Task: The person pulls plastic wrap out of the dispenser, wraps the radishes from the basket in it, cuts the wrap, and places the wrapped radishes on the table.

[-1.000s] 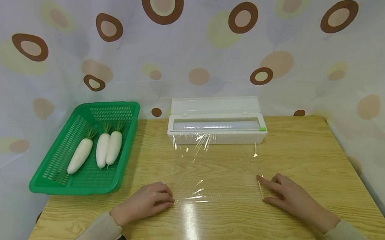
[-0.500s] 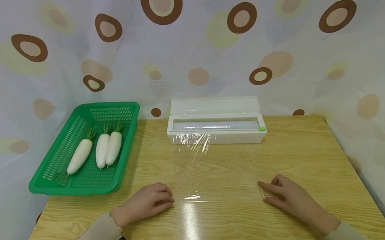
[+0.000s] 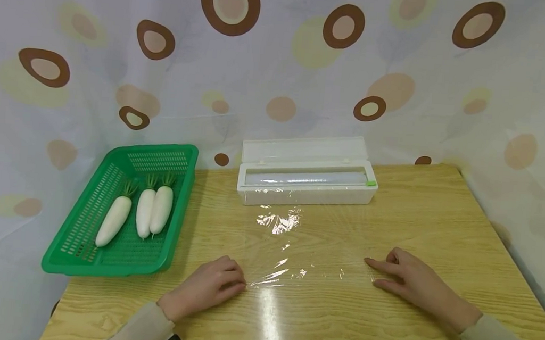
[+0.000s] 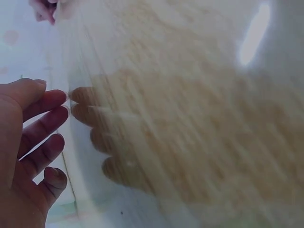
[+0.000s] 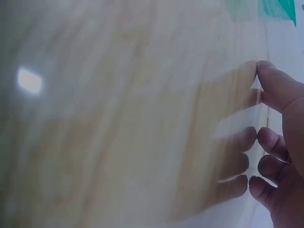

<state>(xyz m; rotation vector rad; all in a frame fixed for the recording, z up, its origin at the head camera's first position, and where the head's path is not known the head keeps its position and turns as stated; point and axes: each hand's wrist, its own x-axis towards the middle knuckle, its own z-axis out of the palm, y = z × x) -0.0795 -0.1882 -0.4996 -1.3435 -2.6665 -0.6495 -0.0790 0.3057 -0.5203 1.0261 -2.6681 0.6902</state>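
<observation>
A sheet of clear plastic wrap (image 3: 314, 248) stretches over the table from a white dispenser box (image 3: 306, 196) toward both hands. My left hand (image 3: 210, 285) is at its near left corner, with thumb and bent fingers close together on the film, and creases fan out from the fingertips. In the left wrist view, its fingertips meet their reflections on the tabletop. My right hand (image 3: 410, 279) touches the near right corner, index finger and thumb extended and spread apart, other fingers curled. The right wrist view shows the thumb tip down on the shiny surface. The film's edges are hard to see.
The box's lid (image 3: 305, 148) stands raised, with the wrap roll (image 3: 307, 178) inside. A green plastic basket (image 3: 179, 226) at the left holds white radishes (image 3: 113, 221). A patterned curtain (image 3: 271, 58) hangs behind the wooden table (image 3: 317, 328).
Glints on the film have shifted from the box's front toward the table, and its surface has sunk lower. Both hands stay nearly in place; the right index fingertip has slid slightly nearer me.
</observation>
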